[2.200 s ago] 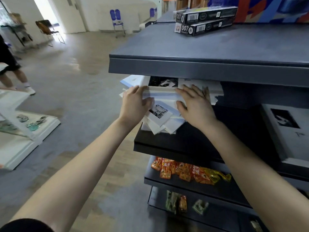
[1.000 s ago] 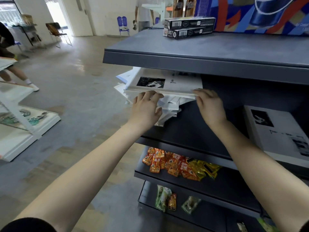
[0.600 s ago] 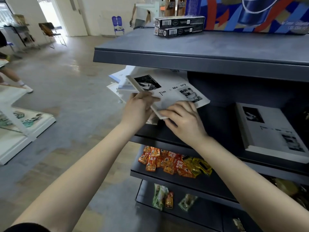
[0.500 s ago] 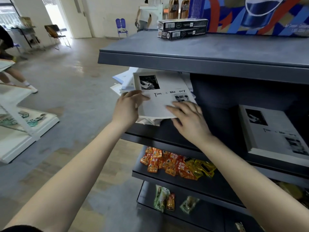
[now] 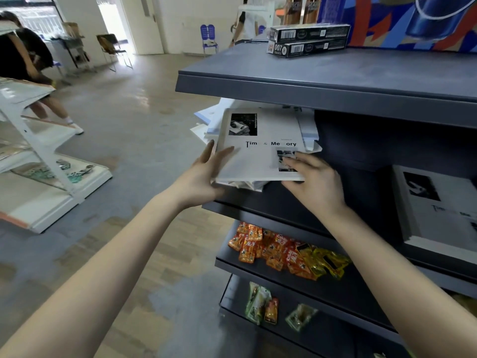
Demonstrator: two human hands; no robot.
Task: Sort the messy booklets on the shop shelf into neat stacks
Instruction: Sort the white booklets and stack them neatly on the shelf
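Note:
A white booklet [image 5: 260, 151] with black photos and a printed title lies on top of a messy pile of booklets [image 5: 209, 122] at the left end of the dark shelf [image 5: 271, 202]. My left hand [image 5: 206, 174] holds the booklet's left edge, thumb on the cover. My right hand [image 5: 315, 182] grips its lower right corner, fingers spread on the cover. A second, neat stack of the same booklets [image 5: 438, 210] sits further right on the same shelf.
The grey top shelf [image 5: 322, 83] overhangs the pile and carries two black boxes [image 5: 307, 40]. Lower shelves hold orange and yellow snack packets [image 5: 281, 251]. A white rack [image 5: 41, 161] stands on the floor to the left, with a person [image 5: 28, 63] behind it.
The top booklet has been lifted from the pile, turned with its title facing me and squared on top. My right hand slid from its far edge to its lower right corner.

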